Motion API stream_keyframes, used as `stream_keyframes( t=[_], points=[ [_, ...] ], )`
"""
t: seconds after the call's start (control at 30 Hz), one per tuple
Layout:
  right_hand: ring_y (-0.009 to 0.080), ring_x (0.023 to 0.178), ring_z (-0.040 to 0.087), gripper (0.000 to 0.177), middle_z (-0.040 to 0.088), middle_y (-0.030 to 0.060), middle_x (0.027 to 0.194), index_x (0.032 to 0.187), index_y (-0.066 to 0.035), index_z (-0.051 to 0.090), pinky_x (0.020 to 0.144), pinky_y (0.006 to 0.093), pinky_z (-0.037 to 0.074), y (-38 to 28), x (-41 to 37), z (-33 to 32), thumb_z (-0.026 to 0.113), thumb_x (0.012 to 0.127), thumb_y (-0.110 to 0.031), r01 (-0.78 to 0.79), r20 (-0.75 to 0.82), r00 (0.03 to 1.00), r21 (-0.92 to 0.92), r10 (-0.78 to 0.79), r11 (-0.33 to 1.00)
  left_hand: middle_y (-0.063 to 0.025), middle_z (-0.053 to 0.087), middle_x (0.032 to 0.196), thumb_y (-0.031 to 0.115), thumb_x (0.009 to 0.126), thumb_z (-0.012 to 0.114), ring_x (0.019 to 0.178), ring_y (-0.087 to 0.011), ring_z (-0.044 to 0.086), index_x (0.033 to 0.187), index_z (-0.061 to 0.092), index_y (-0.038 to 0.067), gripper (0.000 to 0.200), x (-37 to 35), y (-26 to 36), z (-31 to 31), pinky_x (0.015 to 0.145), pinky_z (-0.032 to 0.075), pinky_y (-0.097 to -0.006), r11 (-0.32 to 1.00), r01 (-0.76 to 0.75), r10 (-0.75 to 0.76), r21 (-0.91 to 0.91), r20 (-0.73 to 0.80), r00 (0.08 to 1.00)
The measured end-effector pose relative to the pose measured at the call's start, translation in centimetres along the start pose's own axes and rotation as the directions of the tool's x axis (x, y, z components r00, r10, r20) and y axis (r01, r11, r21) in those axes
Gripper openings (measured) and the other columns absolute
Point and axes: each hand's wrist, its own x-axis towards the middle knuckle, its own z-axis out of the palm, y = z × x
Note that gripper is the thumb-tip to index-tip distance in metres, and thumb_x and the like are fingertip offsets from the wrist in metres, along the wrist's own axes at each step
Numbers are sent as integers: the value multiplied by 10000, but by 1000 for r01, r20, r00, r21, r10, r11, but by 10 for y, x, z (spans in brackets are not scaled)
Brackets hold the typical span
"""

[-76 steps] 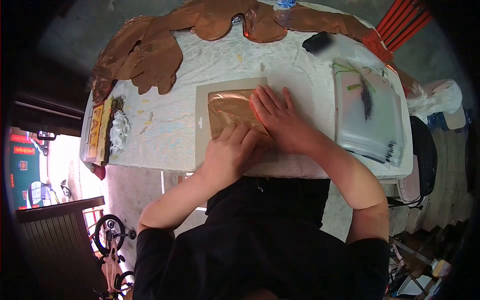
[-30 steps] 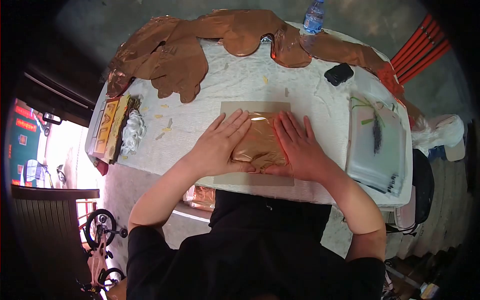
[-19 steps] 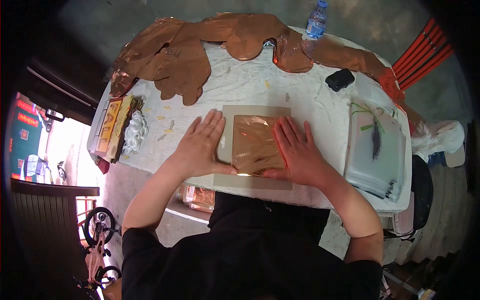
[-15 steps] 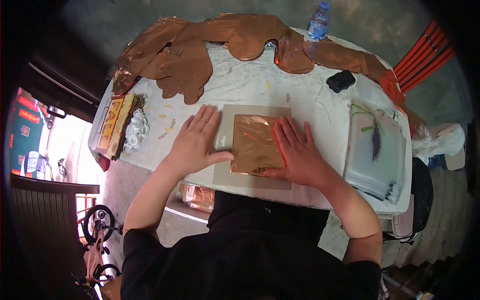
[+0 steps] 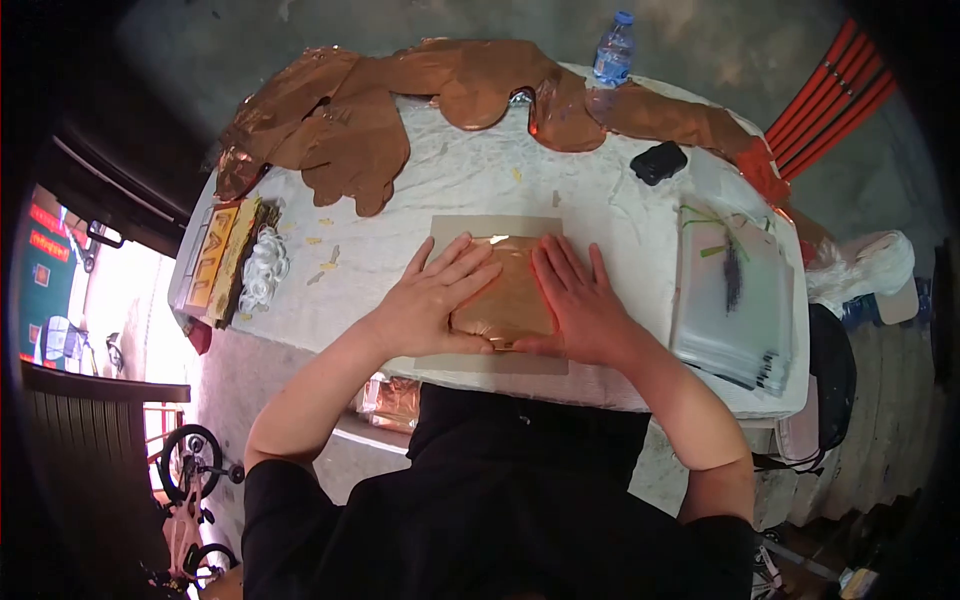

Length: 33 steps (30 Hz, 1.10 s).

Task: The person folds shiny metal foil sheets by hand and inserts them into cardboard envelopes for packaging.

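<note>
A shiny copper-coloured foil packet [image 5: 510,292] lies on a grey-beige board [image 5: 540,366] at the near edge of the white-covered table. Flat over the packet's left side rests my left hand [image 5: 432,300], its fingers spread and pointing up and to the right. My right hand [image 5: 585,308] lies flat along the packet's right edge, fingers extended, its thumb at the lower edge close to my left thumb. Neither hand is wrapped round anything. Part of the packet is hidden beneath the hands.
Copper foil sheets [image 5: 350,150] line the table's far edge, with a water bottle [image 5: 614,50] beside them. A black object [image 5: 658,162] and clear plastic sleeves [image 5: 730,300] are at right. White rings [image 5: 265,270] and yellow-gold packs [image 5: 225,260] sit at left.
My left hand has moved right, from the board onto the packet's left side. My right hand stays at the packet's right edge. The whole view has shifted slightly.
</note>
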Motion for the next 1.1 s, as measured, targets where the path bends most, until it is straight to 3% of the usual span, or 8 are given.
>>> stream_keyframes(
  t=[0.1, 0.17, 0.27, 0.4, 0.47, 0.6, 0.8, 1.1],
  points=[
    [358, 1425, 149, 1021, 171, 256, 1512, 1431, 66, 230, 1128, 567, 66, 9, -6, 6, 503, 805, -693, 51, -110, 993, 44, -46, 998, -103, 251, 1531, 664, 729, 621, 1437, -297, 151, 1462, 317, 161, 940, 0, -3, 3, 1154, 88, -510, 1000, -1, 1, 2, -23, 1000],
    [378, 1413, 171, 861, 194, 264, 1501, 1436, 64, 210, 1137, 528, 112, 16, -12, 4, 458, 909, -571, 27, -170, 984, 409, 47, 912, -102, 247, 1532, 671, 727, 618, 1437, -298, 147, 1462, 317, 161, 944, 0, -4, 6, 1153, 90, -513, 1000, -14, 15, 20, -32, 999],
    [401, 1388, 222, 708, 241, 270, 1481, 1428, 60, 237, 1129, 507, 177, 21, -24, -9, 457, 959, -423, -32, -167, 973, 594, 162, 804, -101, 240, 1535, 666, 733, 617, 1437, -303, 147, 1460, 321, 161, 934, 1, -2, 4, 1154, 90, -511, 999, -20, 21, 33, -22, 1000],
    [409, 1364, 270, 610, 307, 262, 1453, 1395, 56, 317, 1113, 503, 226, 24, -33, -13, 489, 956, -331, 4, -290, 939, 544, 184, 839, -112, 231, 1539, 592, 721, 673, 1436, -323, 147, 1482, 273, 159, 963, 12, 9, 6, 1138, 98, -544, 999, -36, 36, 0, -21, 999],
    [397, 1360, 286, 532, 340, 253, 1436, 1347, 51, 397, 1107, 508, 231, 25, -31, -10, 493, 947, -286, -46, -386, 918, 135, 95, 990, -129, 246, 1529, 608, 724, 664, 1431, -336, 155, 1475, 289, 147, 957, 27, 21, 8, 1128, 111, -561, 999, -39, 39, -6, 6, 999],
    [398, 1371, 268, 519, 324, 228, 1455, 1359, 33, 395, 1123, 492, 205, 32, -22, -2, 494, 934, -247, -18, -380, 923, 106, 57, 994, -142, 258, 1519, 621, 729, 652, 1428, -344, 162, 1465, 309, 134, 947, 59, 44, 22, 1121, 120, -573, 993, -115, 114, -7, -26, 993],
    [376, 1392, 234, 599, 302, 217, 1474, 1389, 23, 364, 1142, 469, 170, 41, -19, 14, 480, 939, -355, -117, -298, 945, 86, 137, 989, -142, 249, 1525, 635, 730, 641, 1431, -338, 160, 1458, 323, 118, 948, 73, 53, 21, 1121, 116, -574, 992, -122, 122, -36, 2, 993],
    [367, 1394, 236, 731, 298, 243, 1466, 1409, 38, 313, 1144, 462, 164, 40, -18, 14, 479, 919, -480, -141, -269, 953, 4, 137, 990, -165, 212, 1536, 621, 701, 676, 1442, -282, 144, 1475, 212, 28, 1080, 56, 37, 18, 1154, 94, -490, 996, -90, 90, 2, 1, 996]
  ],
)
